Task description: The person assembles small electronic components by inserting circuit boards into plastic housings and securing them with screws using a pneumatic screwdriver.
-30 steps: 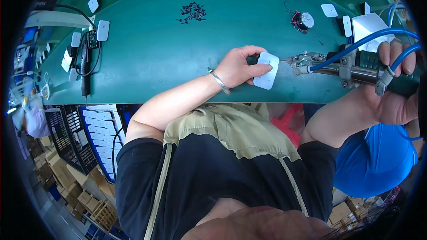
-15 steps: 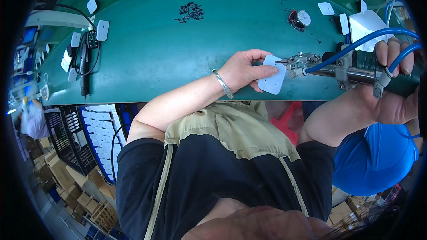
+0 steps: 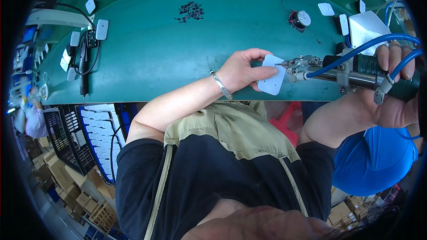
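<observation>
1. The left hand (image 3: 239, 70) pinches a white plate (image 3: 272, 83), 2 o'clock from the view's middle.
2. Its long side points just past 12 o'clock.
3. The right hand (image 3: 396, 108) grips a metal tool (image 3: 365, 78), pointing to 9 o'clock.

Upper garment: black shirt (image 3: 222, 173), short sleeves at 8 o'clock (image 3: 138, 164) and 4 o'clock (image 3: 319, 160). Over it, at 6 o'clock: khaki apron (image 3: 227, 126), wavy-edged. Narrow khaki straps: 7 o'clock (image 3: 156, 191) and 5 o'clock (image 3: 293, 187). Left wrist, 12 o'clock from centre: one silver-coloured, reflective bangle (image 3: 221, 85).
</observation>
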Tool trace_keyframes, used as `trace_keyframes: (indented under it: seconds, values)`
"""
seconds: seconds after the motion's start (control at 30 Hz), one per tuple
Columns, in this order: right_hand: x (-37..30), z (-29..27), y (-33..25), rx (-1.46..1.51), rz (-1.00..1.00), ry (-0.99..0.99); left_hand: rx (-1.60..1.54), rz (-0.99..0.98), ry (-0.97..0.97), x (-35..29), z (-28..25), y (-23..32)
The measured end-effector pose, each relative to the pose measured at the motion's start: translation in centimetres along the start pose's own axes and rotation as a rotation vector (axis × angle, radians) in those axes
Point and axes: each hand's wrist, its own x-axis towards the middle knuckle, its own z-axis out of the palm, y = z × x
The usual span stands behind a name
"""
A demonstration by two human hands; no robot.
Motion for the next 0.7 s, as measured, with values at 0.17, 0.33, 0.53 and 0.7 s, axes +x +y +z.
trace_keyframes:
  seconds: [0.17,0.33,0.53,0.7]
  values:
    - [0.5,-0.6,-0.2,0.028,-0.002,-0.009,0.187,0.143,0.042,0.4,-1.4,-1.3]
    - [0.6,-1.1,-0.5,0.061,-0.003,-0.020,0.967,0.448,0.271,0.2,-3.1,-1.8]
    - [0.7,-0.8,-0.4,0.099,-0.007,-0.035,1.231,0.446,0.375,-1.1,-4.5,-1.0]
    - [1.0,0.1,0.3,0.129,-0.006,-0.047,0.985,0.702,0.358,-1.6,-2.4,-0.8]
